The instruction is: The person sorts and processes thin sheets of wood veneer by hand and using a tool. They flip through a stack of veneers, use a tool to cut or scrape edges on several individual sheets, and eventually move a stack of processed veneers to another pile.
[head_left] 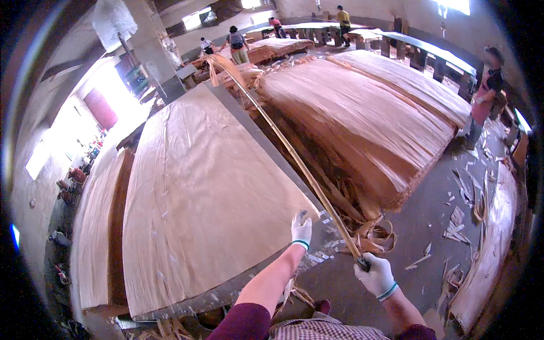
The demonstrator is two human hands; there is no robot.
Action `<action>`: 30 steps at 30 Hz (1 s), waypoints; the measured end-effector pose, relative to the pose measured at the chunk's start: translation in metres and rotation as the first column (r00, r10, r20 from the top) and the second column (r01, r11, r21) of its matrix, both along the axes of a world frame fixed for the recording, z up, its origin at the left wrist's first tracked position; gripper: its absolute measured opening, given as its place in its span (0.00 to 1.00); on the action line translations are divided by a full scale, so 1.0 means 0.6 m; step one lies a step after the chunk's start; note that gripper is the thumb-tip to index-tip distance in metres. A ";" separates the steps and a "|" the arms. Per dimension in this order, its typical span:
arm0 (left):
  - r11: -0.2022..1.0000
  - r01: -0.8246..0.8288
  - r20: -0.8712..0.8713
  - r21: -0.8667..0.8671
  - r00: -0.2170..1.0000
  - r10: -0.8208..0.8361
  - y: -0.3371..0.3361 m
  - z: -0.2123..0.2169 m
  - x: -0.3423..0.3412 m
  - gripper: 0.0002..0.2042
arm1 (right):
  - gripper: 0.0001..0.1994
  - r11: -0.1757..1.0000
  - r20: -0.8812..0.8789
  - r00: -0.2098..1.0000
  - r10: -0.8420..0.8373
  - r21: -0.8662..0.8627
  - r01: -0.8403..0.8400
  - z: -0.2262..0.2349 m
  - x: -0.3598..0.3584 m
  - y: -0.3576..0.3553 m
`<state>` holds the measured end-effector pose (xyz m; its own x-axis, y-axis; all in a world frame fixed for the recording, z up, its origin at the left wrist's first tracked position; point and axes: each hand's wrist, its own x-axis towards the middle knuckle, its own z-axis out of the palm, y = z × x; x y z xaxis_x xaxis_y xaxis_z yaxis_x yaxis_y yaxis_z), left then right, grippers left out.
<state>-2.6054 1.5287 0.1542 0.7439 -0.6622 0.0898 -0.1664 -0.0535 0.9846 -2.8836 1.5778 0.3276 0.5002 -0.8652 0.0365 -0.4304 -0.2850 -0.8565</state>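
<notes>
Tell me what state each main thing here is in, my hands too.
Wood sheet: spread out, slightly rippled
Pole: slanting away, held at its near end
Left hand: gloved, by the sheet's near right corner, grip unclear
Right hand: gloved, closed around the pole
Wood stack: piled up, ragged-edged
Scraps: scattered on the floor

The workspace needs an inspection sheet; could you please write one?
Surface: grey table, pale flecks along its near edge.
Job's things: thin wood sheet spread on the table; long pole slanting beside it.
Clutter: wood scraps scattered on the floor.
Grips: left hand, gloved, at the sheet's near right corner, contact unclear; right hand, gloved, closed on the pole's near end.
Cables: nothing seen.
Surroundings: stacked wood sheets to the right; several people farther off.
</notes>
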 end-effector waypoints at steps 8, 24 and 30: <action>0.988 -0.008 -0.285 -0.152 0.958 -0.037 0.119 -0.009 0.022 0.17 | 0.09 0.900 -0.198 0.974 0.106 -0.397 -0.179 0.052 0.119 0.037; 0.918 -0.264 -0.776 -0.297 0.627 -0.070 0.494 -0.003 0.198 0.13 | 0.15 0.794 -0.338 0.794 0.505 -0.179 -0.581 -0.043 0.467 0.355; 0.916 -0.377 -0.505 -0.133 0.822 0.265 0.637 -0.058 0.237 0.09 | 0.14 0.817 -0.260 0.814 0.520 -0.126 -0.562 -0.047 0.443 0.442</action>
